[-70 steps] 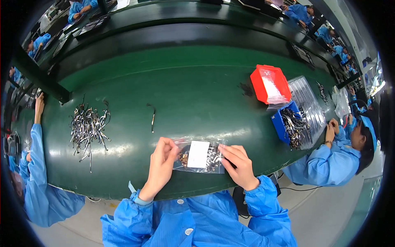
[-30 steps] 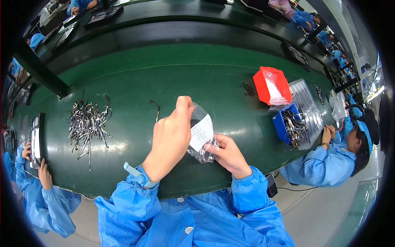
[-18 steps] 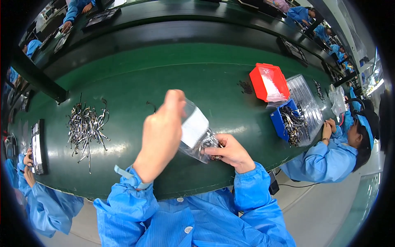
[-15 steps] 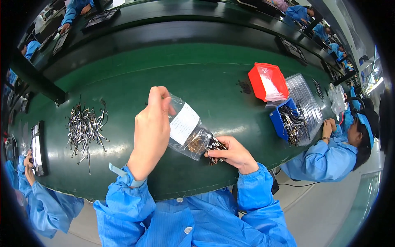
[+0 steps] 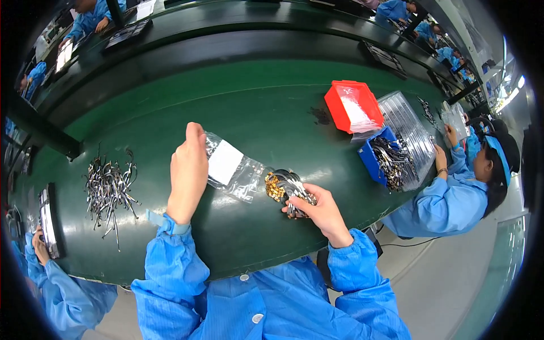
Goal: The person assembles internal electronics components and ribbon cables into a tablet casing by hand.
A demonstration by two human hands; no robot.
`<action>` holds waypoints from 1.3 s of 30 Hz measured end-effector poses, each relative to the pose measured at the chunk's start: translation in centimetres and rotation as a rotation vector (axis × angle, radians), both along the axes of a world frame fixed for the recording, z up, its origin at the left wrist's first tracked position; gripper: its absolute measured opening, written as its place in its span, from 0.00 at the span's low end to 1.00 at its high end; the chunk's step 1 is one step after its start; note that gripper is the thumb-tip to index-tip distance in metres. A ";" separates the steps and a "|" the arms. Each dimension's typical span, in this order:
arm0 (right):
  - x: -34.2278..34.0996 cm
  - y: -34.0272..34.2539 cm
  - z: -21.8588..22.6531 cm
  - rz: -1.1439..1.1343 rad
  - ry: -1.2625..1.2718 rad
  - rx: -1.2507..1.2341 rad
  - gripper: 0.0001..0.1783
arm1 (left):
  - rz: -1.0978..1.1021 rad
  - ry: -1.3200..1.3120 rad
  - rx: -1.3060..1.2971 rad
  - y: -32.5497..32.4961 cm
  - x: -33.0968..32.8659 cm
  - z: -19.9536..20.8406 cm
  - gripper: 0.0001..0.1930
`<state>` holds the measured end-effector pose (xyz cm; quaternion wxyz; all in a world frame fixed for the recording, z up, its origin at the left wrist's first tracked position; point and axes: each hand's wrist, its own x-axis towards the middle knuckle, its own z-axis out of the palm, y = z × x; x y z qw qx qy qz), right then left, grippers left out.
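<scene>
My left hand [image 5: 188, 178] is closed on one end of a clear plastic bag [image 5: 245, 181] that carries a white label. The bag slants down to the right above the green tabletop and looks emptied. Just beyond its other end, my right hand [image 5: 324, 214] grips a bundle of short cables [image 5: 287, 184]. These are black and silvery, with gold-coloured round ends gathered on the left side. My right thumb lies across the bundle, and the fingers beneath are partly hidden.
A loose pile of similar cables [image 5: 109, 190] lies to the left. On the right stand a red bin [image 5: 334, 105], a blue bin of cables [image 5: 371, 161] and a clear ridged tray [image 5: 416, 136]. Co-workers sit at both sides; one person's hand [image 5: 441, 161] is near the tray.
The cable bundle has come out of the bag and is now in my right hand. My left hand has drawn the bag away to the left.
</scene>
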<state>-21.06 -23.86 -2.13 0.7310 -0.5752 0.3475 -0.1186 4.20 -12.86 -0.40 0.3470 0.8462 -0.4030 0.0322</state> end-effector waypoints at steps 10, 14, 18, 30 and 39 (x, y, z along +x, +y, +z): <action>-0.4 1.9 4.8 0.054 0.594 -1.295 0.19 | -0.064 0.221 -0.158 2.0 1.8 0.7 0.03; 0.8 -0.1 4.9 0.052 0.505 -1.282 0.09 | -0.030 0.278 -0.187 2.8 2.0 1.5 0.03; 1.5 -2.1 3.7 0.153 0.210 -1.258 0.07 | 0.007 0.318 -0.238 4.1 3.8 1.8 0.04; -0.2 -6.8 2.6 0.246 0.038 -1.169 0.11 | -0.086 0.625 -0.317 9.7 0.4 2.6 0.02; 2.2 -3.3 2.4 0.328 0.021 -1.318 0.20 | -0.055 1.175 -0.665 7.6 -3.1 0.1 0.04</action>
